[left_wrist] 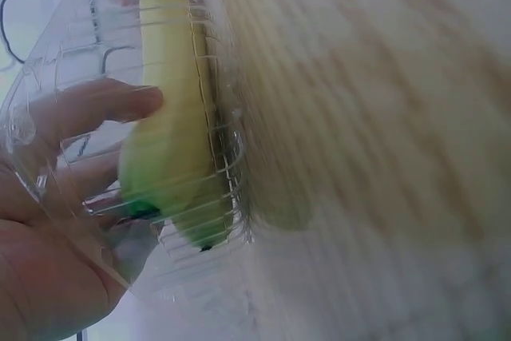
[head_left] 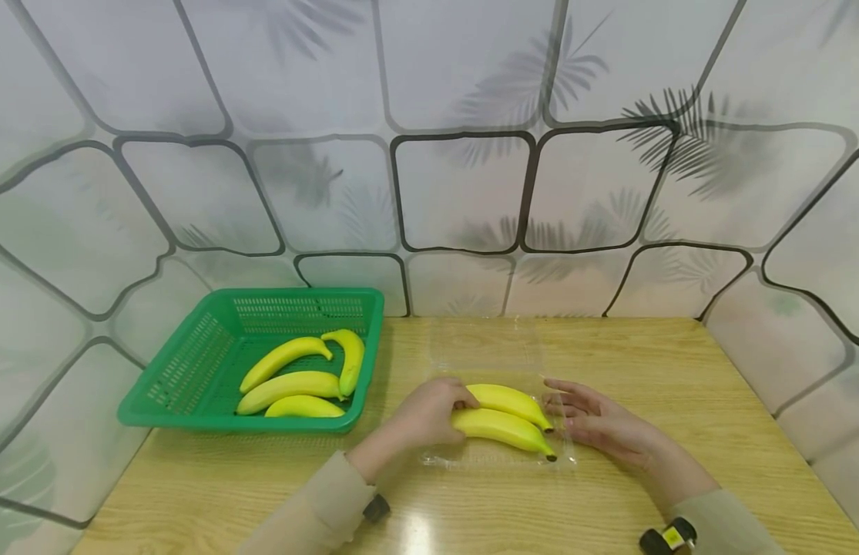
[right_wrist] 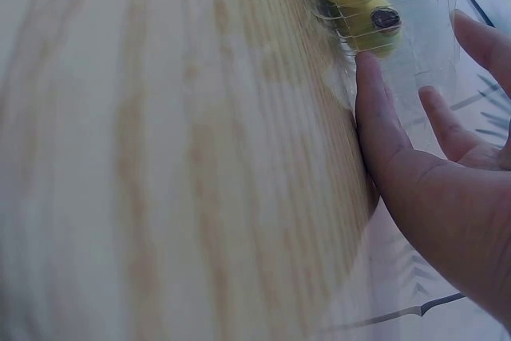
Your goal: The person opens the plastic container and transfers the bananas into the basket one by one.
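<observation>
Two yellow bananas lie side by side in a clear plastic clamshell box (head_left: 436, 460), the upper banana (head_left: 505, 402) behind the lower banana (head_left: 501, 428), dark tips pointing right. My left hand (head_left: 429, 412) grips at their left ends, its fingers bent over the box's wall. In the left wrist view a fingertip (left_wrist: 148, 103) touches a banana (left_wrist: 172, 133) through or above the clear plastic; the thumb is partly hidden. At the box's right end my right hand (head_left: 602, 424) is held with fingers extended. Its thumb (right_wrist: 375, 101) is close to the box's side in the right wrist view.
A green plastic basket (head_left: 179, 420) stands to the left on the wooden table (head_left: 609, 347), with several bananas (head_left: 286, 389) inside. The box's raised clear lid (head_left: 484, 343) is behind the bananas. A patterned wall covering (head_left: 464, 193) borders the table.
</observation>
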The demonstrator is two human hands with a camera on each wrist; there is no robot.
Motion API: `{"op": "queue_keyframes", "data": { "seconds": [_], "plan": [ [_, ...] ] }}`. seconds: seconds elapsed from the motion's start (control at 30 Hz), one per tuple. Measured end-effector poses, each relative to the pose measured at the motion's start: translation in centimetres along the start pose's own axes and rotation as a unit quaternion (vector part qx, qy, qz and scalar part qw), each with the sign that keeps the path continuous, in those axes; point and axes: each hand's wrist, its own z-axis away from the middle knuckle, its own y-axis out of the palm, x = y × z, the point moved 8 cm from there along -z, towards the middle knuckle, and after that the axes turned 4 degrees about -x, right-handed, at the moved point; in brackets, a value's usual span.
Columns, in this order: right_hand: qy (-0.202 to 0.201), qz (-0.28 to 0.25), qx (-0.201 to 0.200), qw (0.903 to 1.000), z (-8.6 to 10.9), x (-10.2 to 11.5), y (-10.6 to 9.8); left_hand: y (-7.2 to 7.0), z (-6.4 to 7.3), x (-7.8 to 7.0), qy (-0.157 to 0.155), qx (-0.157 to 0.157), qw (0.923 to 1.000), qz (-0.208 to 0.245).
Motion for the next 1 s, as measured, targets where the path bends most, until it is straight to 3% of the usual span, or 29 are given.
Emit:
{"op": "queue_keyframes", "data": {
  "seconds": [0.3, 0.67, 0.8, 1.0],
  "plan": [
    [0.004, -0.002, -0.002, 1.0000, 0.1, 0.0, -0.1, -0.1, 0.1, 0.4, -0.022, -0.002, 0.9990, 0.040],
    [-0.001, -0.010, 0.008, 0.9999, 0.0, -0.4, -0.3, -0.9, 0.3, 0.8, -0.009, -0.028, 0.9931, 0.114],
    [-0.006, -0.010, 0.006, 0.9999, 0.0, -0.3, -0.2, -1.2, 0.4, 1.0, -0.007, -0.046, 0.9872, 0.153],
    [-0.011, -0.012, 0.012, 0.9998, 0.1, 0.0, 0.0, -1.6, 0.6, 1.8, -0.023, -0.081, 0.9699, 0.229]
  ]
}}
